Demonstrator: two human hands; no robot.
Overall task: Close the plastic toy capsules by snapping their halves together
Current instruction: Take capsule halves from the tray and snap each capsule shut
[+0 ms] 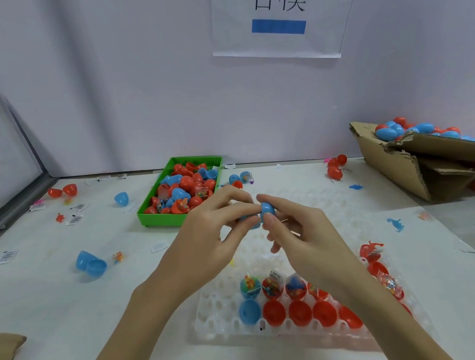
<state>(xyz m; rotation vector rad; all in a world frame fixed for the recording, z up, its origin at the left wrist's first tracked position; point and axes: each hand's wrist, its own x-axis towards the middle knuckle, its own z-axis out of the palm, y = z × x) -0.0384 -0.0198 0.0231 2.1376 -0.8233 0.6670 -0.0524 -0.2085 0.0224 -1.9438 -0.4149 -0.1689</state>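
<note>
Low in the frame, a white tray (218, 318) holds open red and blue halves. Above it, the left hand (207, 238) and right hand (300, 232) both pinch a blue capsule (266, 210) between fingertips at centre.

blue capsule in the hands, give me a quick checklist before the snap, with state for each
1. Both hands on the blue capsule: ok, left hand and right hand each pinch one side.
2. Halves lined up rim to rim: cannot tell, the left fingers hide the seam.
3. Toy inside, nothing caught in the seam: cannot tell, the shell is opaque.
4. Grip held above the white tray, not touching it: ok.
5. Next pieces ready: ok, filled and empty halves sit in the tray's front rows.
6. Place for finished capsules: ok, the cardboard box at right holds closed ones.
</note>
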